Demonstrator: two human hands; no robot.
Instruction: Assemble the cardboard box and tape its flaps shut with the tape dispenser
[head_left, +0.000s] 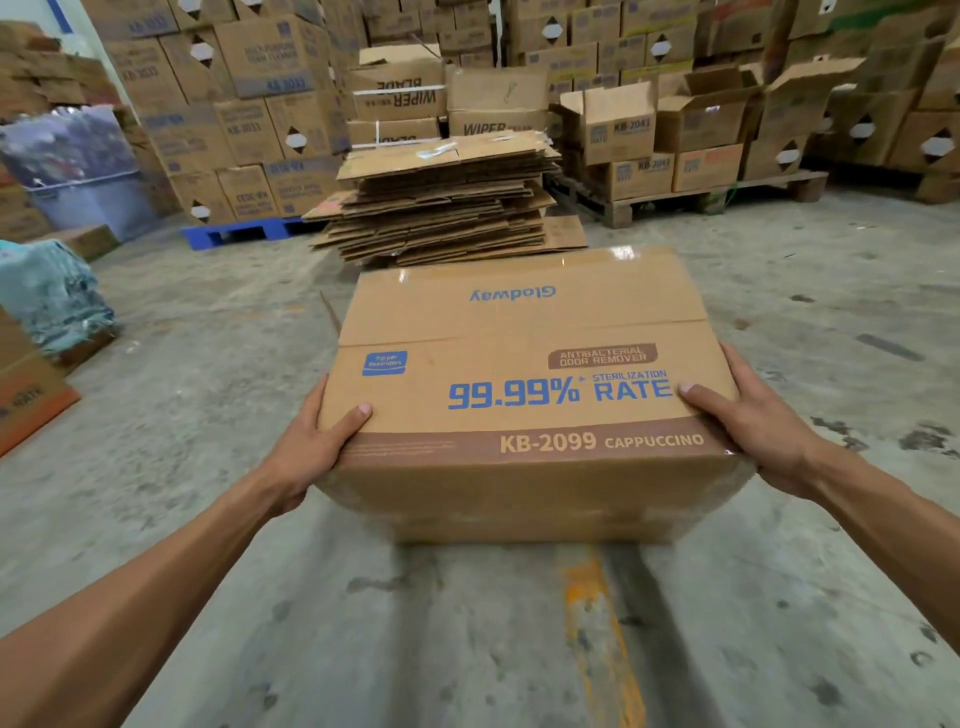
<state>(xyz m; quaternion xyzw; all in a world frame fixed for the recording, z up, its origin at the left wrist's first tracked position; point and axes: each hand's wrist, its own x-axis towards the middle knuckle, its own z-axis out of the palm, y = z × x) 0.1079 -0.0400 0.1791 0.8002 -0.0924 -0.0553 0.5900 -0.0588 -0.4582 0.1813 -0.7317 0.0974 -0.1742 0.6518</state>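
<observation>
A first-person view looks down at 2 bare forearms reaching forward in a warehouse, carrying an assembled cardboard box (524, 384) above a stained concrete floor (208, 519). The left hand (311, 447) grips the box's near left corner, thumb lying flat on the upward face and the other fingers hidden round the side. The right hand (748, 421) holds the near right corner the same way, thumb on top next to the printed word "RATE", fingers curled out of sight along the side. The upward face reads "99.99% STERILIZATION RATE" in blue, "ANTIBACTERIAL ODOR REMOVER" on a brown label, and "KB-2099 CAPPUCCINO" on a brown band along the near edge; farther up the face, "Glodway" appears upside down. Glossy clear tape shines along the box's far edge and near right corner. A worn orange line (597, 623) is painted on the floor below the box. Just beyond the box sits a tall, untidy stack of flattened cartons (441, 202). Behind it, boxes marked "WIPER BLADE" (400, 93) are piled up. To the right, a wooden pallet (701, 200) carries open-topped cartons. To the left, a blue pallet (244, 234) bears a high wall of stacked cartons. At the far left edge lies a bundle of pale blue fabric (52, 291).
</observation>
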